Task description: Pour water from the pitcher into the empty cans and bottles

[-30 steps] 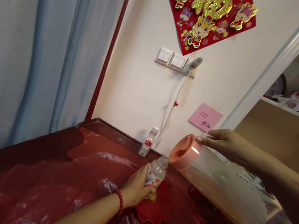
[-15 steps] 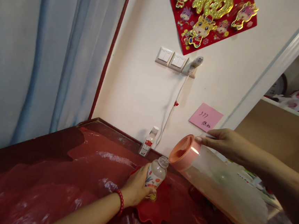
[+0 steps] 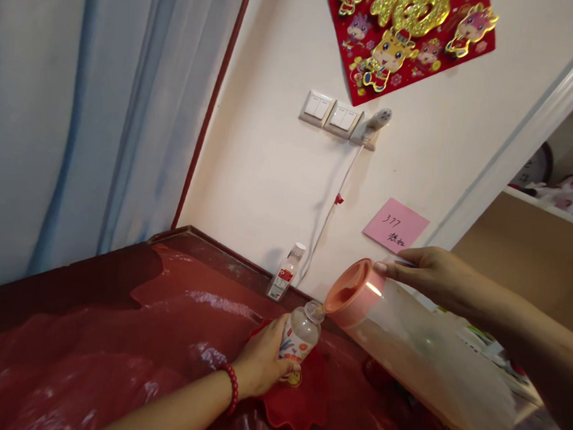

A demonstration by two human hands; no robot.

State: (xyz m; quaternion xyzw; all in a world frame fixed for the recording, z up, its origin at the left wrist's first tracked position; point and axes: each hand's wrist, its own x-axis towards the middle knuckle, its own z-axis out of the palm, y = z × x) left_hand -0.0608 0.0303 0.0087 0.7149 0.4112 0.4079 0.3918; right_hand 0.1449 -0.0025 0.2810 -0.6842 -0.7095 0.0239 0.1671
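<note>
My left hand (image 3: 266, 360), with a red bead bracelet at its wrist, is wrapped round a clear, open-mouthed bottle (image 3: 300, 333) with a floral label. The bottle stands upright or nearly so above a red scalloped mat (image 3: 303, 397). My right hand (image 3: 417, 266) holds a large translucent pitcher (image 3: 419, 354) near its top; its handle is hidden. The pitcher is tilted left, and the spout of its orange lid (image 3: 354, 294) meets the bottle's mouth. A little pale liquid shows at the spout.
A capped small bottle (image 3: 285, 273) stands by the wall behind. Red plastic covers the dark table (image 3: 194, 347). A white cable (image 3: 325, 222) hangs from a wall socket. A pink note (image 3: 396, 224) is on the wall; shelves (image 3: 535, 243) are at right.
Liquid now shows between the pitcher's spout and the bottle's mouth. Both hands keep nearly the same place and grip; the view has shifted very slightly.
</note>
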